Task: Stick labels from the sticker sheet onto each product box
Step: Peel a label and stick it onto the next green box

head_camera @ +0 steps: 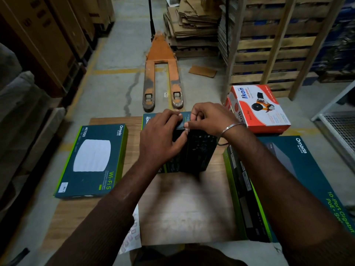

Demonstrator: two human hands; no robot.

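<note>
From the head view, a dark product box (194, 150) stands on edge at the middle of the wooden bench (107, 208), and both hands meet at its upper edge. The left hand (161, 135) lies over the box's top left part, fingers curled onto it with the tips at the rim; the right hand (207, 118) is bunched at the same rim, thumb and fingers pinching there, though whether a label sits between them is too blurred to tell. Three more green-edged boxes lie flat: a Wi-Fi 5 box (92, 160) to the left, one partly hidden behind the hands (147, 120), and a long switch box (288, 181) to the right under the right forearm. A single sticker sheet (130, 235) peeks out beneath the left sleeve at the near edge. One red and white box (259, 108) sits beyond the right wrist.
</note>
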